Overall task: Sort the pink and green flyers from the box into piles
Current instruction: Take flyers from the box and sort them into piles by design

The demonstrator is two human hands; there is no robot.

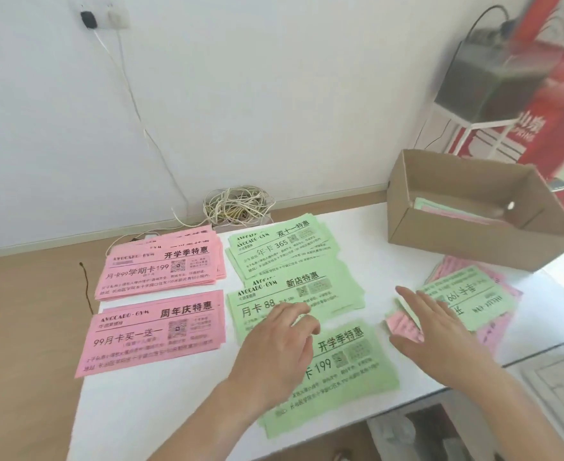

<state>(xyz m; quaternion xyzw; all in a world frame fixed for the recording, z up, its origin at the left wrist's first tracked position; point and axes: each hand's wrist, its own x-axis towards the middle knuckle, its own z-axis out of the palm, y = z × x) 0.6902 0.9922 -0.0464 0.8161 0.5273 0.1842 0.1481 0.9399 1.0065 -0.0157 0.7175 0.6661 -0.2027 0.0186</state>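
Two pink flyer piles lie at the left: a far pile (164,267) and a near pile (154,331). To their right sit three green piles: far (280,251), middle (294,294) and near (340,371). My left hand (274,344) hovers over the near and middle green piles, fingers apart, holding nothing. My right hand (440,331) is flat and open, reaching toward a mixed pink and green heap (467,301) beside the cardboard box (473,241). More flyers (457,211) lie inside the box.
A tangle of white cable (237,204) lies by the wall behind the piles. A thin dark cord (86,284) rests on the wooden surface at left. The white tabletop's right edge (540,347) runs close to the mixed heap. A dark container on a white stand (487,81) stands behind the box.
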